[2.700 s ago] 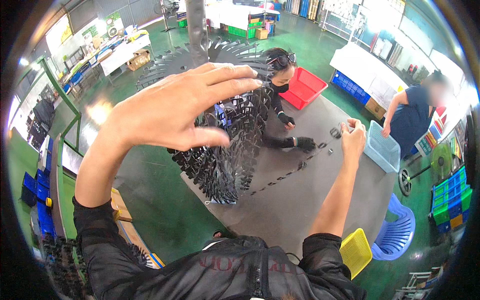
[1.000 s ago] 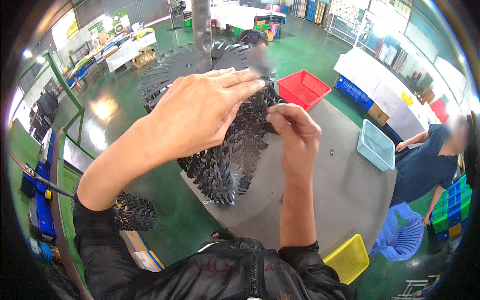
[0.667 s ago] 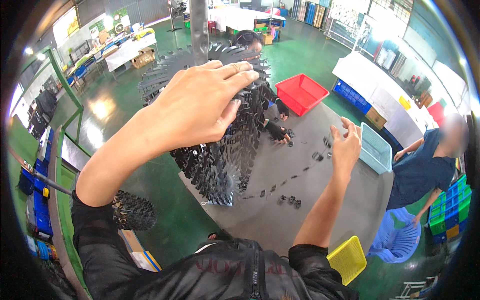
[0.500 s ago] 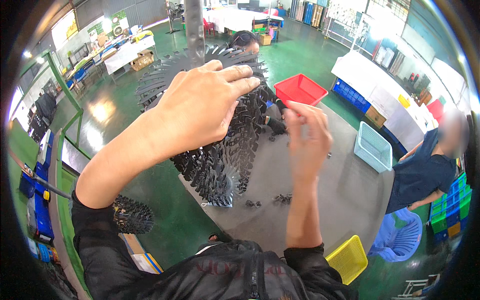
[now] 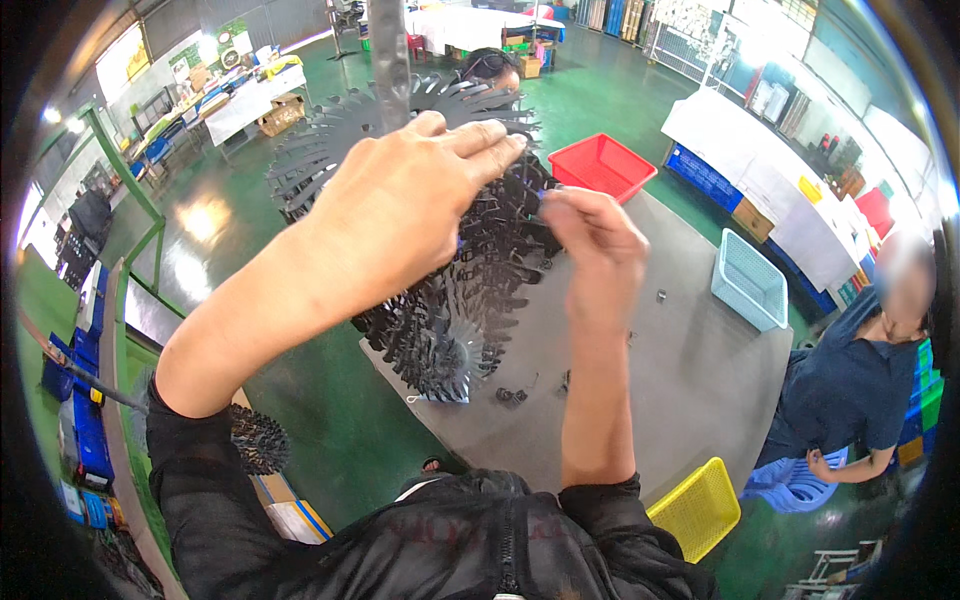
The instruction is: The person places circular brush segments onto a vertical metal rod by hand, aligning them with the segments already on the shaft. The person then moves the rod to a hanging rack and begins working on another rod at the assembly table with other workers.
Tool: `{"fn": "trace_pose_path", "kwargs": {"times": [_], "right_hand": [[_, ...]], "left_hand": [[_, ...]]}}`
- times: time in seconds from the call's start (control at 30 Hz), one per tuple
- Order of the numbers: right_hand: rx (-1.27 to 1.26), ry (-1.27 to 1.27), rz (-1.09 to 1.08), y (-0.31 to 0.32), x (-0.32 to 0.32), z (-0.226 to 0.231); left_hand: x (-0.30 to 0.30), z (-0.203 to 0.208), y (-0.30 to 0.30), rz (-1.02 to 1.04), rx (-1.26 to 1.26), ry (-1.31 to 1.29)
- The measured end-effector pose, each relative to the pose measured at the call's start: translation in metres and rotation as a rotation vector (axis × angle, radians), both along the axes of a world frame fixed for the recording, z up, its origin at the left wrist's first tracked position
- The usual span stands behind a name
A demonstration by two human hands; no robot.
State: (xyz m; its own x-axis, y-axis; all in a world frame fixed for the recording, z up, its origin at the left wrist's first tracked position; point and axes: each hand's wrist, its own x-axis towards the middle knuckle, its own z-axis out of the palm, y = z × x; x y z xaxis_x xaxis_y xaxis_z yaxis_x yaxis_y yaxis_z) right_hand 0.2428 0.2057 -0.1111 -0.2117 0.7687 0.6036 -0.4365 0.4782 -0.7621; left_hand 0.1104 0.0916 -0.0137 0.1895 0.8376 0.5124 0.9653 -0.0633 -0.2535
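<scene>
A tall stack of black toothed pieces (image 5: 440, 345) hangs around an upright metal pole (image 5: 388, 60), its widest ring at the top. Over the upper right of that ring lies my left hand (image 5: 400, 195), fingers stretched out across the teeth; its thumb is mostly hidden. My right hand (image 5: 600, 235) is at the stack's right side, its fingers pinched together and slightly blurred. Whatever sits between those fingertips is too small to make out. Some small black parts (image 5: 511, 397) lie on the grey table (image 5: 680, 380) below.
A red basket (image 5: 603, 168) stands at the table's far edge, a light blue basket (image 5: 750, 280) at its right, a yellow basket (image 5: 697, 512) near me. Behind the stack shows another person's head (image 5: 490, 67). A person in dark clothes (image 5: 835, 390) is at the right by a blue chair (image 5: 795, 488).
My right hand has moved left and slightly up, against the stack. My left hand stays nearly in place. The person at the right has shifted lower, toward the chair.
</scene>
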Motion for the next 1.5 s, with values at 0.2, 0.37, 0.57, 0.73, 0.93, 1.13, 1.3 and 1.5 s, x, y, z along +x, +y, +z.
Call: {"fn": "trace_pose_path", "kwargs": {"times": [0.2,0.37,0.57,0.73,0.93,1.13,1.3,1.5], "right_hand": [[-0.038,-0.407,-0.447,0.061,0.085,-0.017],[0.193,-0.495,-0.674,0.058,0.060,-0.006],[0.496,-0.195,-0.553,0.001,-0.020,0.006],[0.397,-0.122,-0.596,-0.008,-0.030,0.006],[0.345,-0.121,-0.458,-0.005,-0.025,0.007],[0.050,-0.029,0.130,0.006,0.002,0.013],[0.025,-0.037,0.088,0.043,0.045,-0.013],[0.147,-0.763,-0.581,0.103,0.094,-0.014]], "left_hand": [[-0.027,-0.001,0.004,-0.172,-0.022,-0.129],[-0.020,0.008,0.000,-0.167,-0.065,-0.189],[-0.002,0.010,0.005,-0.103,-0.054,-0.055],[0.012,0.012,0.008,-0.041,-0.100,-0.036],[0.020,0.006,0.009,0.040,-0.057,0.023],[0.019,0.006,0.006,0.020,-0.071,0.044],[-0.002,0.001,0.010,-0.089,0.005,0.084],[-0.009,0.001,0.006,-0.147,-0.011,-0.061]]}}
